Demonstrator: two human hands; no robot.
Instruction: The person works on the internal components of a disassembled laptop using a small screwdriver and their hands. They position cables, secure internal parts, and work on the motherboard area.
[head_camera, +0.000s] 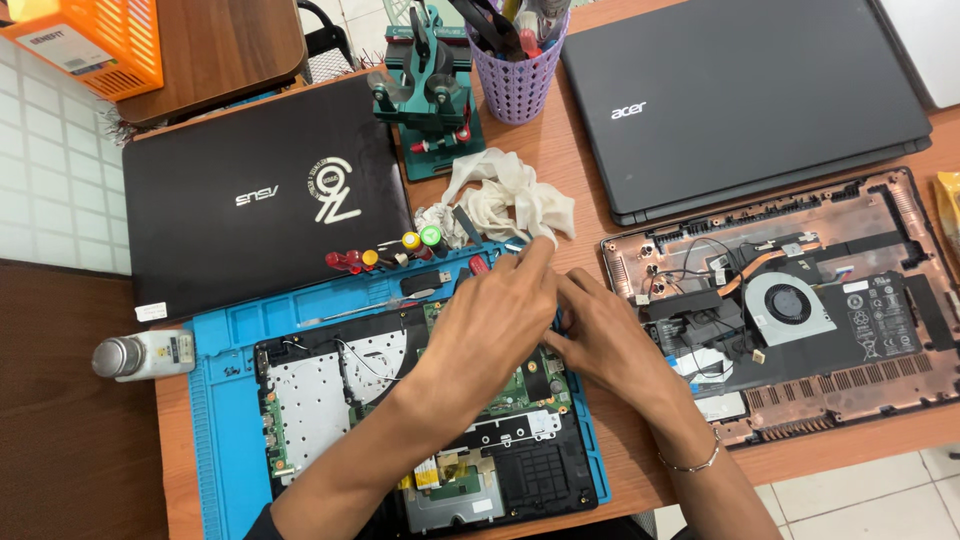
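An opened laptop base (330, 400) with a green circuit board lies on a blue work mat (225, 400). My left hand (495, 325) reaches over its upper right corner, fingers stretched toward the mat's top edge. Pressed close against it from the right, my right hand (600, 335) has its fingers curled at the same corner. A bracelet sits on that wrist. What the fingers pinch is hidden between the two hands.
A closed black laptop (255, 190) lies upper left, another closed laptop (740, 100) upper right. Right of the hands is a bottom cover with a fan (790, 305). A white rag (505, 195), purple tool cup (517, 70), green clamp stand (430, 90) and grey bottle (145, 355) surround the mat.
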